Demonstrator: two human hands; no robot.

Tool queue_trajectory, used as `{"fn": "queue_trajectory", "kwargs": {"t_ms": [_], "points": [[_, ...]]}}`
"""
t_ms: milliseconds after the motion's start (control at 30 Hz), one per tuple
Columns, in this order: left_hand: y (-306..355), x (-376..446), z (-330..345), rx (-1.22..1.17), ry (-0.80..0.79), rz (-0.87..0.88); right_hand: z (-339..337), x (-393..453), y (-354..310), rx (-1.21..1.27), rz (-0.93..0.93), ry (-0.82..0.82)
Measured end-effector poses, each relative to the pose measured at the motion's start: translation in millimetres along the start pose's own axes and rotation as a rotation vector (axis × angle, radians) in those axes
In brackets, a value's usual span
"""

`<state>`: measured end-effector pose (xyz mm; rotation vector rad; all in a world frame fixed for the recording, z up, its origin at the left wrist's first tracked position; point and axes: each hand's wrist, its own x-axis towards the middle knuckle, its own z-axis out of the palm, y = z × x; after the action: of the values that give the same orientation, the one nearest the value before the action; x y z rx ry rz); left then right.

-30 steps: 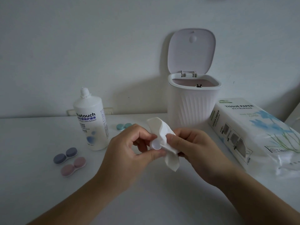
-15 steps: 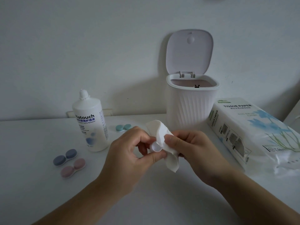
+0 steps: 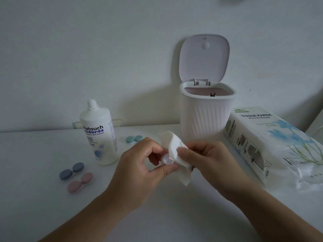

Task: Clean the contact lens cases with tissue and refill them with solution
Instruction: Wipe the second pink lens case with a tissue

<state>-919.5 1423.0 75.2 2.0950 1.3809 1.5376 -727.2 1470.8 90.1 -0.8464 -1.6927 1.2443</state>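
Wiping is the step in hand, so let your left hand [image 3: 139, 170] do the steadying: its thumb and fingers pinch a small, round, translucent white plastic piece [image 3: 167, 158], which I take to be a lens-case cup or cap, held above the white worktop [image 3: 43, 206]. Turn that piece a little at a time rather than scrubbing hard; smooth plastic this small will likely slip from a loose pinch.

Well to the left of that hand lie two closed twin-cup cases, one dusty blue plastic case [image 3: 71, 171] and one dusty pink plastic case [image 3: 80, 182], touching or nearly so. Both look matte and rounded. Just beyond the left hand stands the tall white plastic solution bottle [image 3: 99, 135], upright, with a printed label and ribbed nozzle. Between bottle and hands, farther back, rests a small mint-green plastic case [image 3: 134, 139], also closed.

Between your hands sits the crumpled white tissue [image 3: 176, 154], soft and creased, one corner hanging below. Your right hand [image 3: 211, 159] grips it, thumb pressing the paper against the round piece. Push a fold into the hollow so the tissue reaches the rim.

Beyond the right hand stands a ribbed white plastic bin [image 3: 206, 117], lid up. Right of that hand lies the glossy soft-wrapped tissue pack [image 3: 272, 142].
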Motion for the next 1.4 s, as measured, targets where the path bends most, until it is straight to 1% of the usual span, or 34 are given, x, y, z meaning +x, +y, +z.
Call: {"fn": "queue_trajectory", "kwargs": {"t_ms": [100, 200, 300, 400, 500, 533, 567, 667, 733, 767, 833, 867, 1000, 1067, 1233, 1400], "points": [[-1, -1, 4, -0.026, 0.051, -0.055, 10, 1, 4, 0.088, -0.103, 0.134], [-6, -1, 3, -0.114, 0.037, -0.158, 6, 4, 6, 0.061, -0.154, 0.286], [-9, 3, -4, -0.159, 0.041, -0.229, -10, 6, 8, -0.187, -0.177, 0.432], [-11, 7, -9, -0.177, 0.045, -0.298, -27, 6, 4, -0.517, -0.212, 0.481], [-16, 9, -12, -0.235, 0.043, -0.355, -32, 6, 1, -0.881, -0.336, 0.427], [-17, 9, -13, -0.257, 0.038, -0.37, -31, 5, -1, -0.989, -0.335, 0.385], [-19, 10, -14, -0.273, 0.031, -0.381, -30, 3, -2, -1.099, -0.295, 0.335], [-22, 10, -15, -0.305, 0.001, -0.397, -29, -6, -2, -1.378, -0.08, 0.121], [-21, 10, -15, -0.295, -0.021, -0.39, -27, -10, -5, -1.464, 0.021, 0.004], [-20, 9, -16, -0.281, -0.034, -0.382, -25, -11, -7, -1.486, 0.038, -0.028], [-17, 9, -16, -0.26, -0.056, -0.36, -23, -11, -13, -1.447, -0.003, -0.04], [-16, 10, -16, -0.26, -0.06, -0.357, -21, -10, -17, -1.352, -0.028, -0.042], [-18, 12, -16, -0.327, -0.053, -0.379, -12, 5, -33, -0.74, -0.049, -0.142], [-19, 12, -17, -0.36, -0.062, -0.368, -10, 15, -32, -0.577, -0.032, -0.164], [-23, 13, -16, -0.396, -0.044, -0.368, -4, 28, -21, -0.294, -0.031, -0.198], [-26, 11, -15, -0.382, -0.094, -0.34, -4, 30, -10, -0.208, -0.026, -0.246]]}}
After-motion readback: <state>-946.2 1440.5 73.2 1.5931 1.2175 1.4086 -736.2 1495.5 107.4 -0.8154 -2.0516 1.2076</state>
